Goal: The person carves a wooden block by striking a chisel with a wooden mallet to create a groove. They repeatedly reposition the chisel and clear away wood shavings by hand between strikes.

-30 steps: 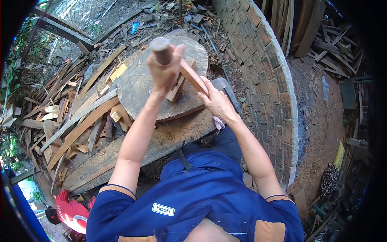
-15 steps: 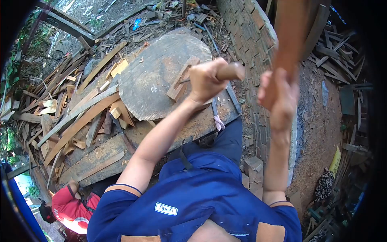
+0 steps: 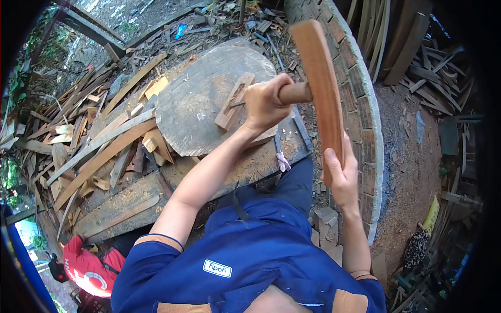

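Observation:
My left hand [image 3: 267,101] is closed around the wooden handle of a chisel [image 3: 295,93]. Its thin metal blade reaches left to a small wood block [image 3: 224,121] with a slot cut in it. That block lies on a broad, round wooden slab [image 3: 193,112]. My right hand [image 3: 342,175] grips the lower end of a long, slightly curved wooden club [image 3: 324,91]. The club's face is against, or very close to, the butt of the chisel handle. The blade's tip is hard to make out at the slot.
Scrap boards and offcuts [image 3: 94,156] are heaped on the left. A low brick wall [image 3: 360,109] curves along the right. A tool with a cloth-wrapped end [image 3: 282,160] lies by my leg. A person in a red shirt [image 3: 88,268] is at the lower left.
The club has swung left and down from its raised position at the right to the chisel handle. My left hand and the block have hardly moved. The person in red has shifted slightly.

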Motion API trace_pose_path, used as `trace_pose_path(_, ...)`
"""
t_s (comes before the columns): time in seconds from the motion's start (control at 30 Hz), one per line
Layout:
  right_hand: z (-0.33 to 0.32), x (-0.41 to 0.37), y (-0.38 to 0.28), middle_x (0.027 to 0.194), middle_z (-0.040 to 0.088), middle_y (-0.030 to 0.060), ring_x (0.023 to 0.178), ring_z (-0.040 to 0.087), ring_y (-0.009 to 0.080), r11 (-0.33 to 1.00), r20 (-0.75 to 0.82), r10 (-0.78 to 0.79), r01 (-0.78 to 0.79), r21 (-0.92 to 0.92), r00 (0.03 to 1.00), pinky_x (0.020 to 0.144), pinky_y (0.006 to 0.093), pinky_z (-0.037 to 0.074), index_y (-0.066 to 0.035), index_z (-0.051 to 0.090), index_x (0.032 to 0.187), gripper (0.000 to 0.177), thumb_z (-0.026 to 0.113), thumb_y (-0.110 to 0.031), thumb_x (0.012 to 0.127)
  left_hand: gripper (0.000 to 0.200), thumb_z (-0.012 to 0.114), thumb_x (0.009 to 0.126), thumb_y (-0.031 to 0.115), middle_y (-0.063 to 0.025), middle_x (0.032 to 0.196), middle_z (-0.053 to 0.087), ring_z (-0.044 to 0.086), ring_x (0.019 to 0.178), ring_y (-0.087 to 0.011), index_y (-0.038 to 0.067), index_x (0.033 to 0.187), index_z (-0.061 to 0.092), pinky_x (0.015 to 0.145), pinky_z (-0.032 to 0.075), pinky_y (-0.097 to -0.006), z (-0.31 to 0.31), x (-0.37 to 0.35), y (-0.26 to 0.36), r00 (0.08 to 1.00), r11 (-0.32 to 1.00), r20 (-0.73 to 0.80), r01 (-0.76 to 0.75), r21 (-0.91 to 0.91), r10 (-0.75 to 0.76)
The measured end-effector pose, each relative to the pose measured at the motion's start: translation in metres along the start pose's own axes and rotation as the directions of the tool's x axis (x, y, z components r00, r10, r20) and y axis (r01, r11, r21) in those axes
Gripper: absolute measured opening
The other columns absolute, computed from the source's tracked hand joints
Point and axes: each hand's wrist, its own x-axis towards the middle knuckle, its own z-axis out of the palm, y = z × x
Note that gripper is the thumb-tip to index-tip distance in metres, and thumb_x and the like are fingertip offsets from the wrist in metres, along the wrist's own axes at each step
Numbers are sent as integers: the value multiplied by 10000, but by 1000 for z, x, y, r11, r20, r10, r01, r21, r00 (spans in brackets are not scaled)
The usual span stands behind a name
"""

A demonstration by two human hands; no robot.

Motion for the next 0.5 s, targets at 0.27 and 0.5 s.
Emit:
trace_pose_path(0.27,44,72,58,1139,663,228,925,678,371,953,48,-204,210,-219,978,822,455,519,-137,347,1491,602,517,-353,956,146,717,828,100,2,614,553,502,471,-88,73,816,575,459,456,-263,-71,21,-49,897,841,-254,197,-504,-362)
trace_pose_path(0.5,95,109,61,1075,676,245,982,642,461,740,243,-3,165,-652,970,884,535,499,-227,341,1482,604,514,-423,937,172,640,896,66,6,550,438,416,434,-92,76,836,480,440,381,-268,-108,25,-50,776,661,-364,90,-745,-515)
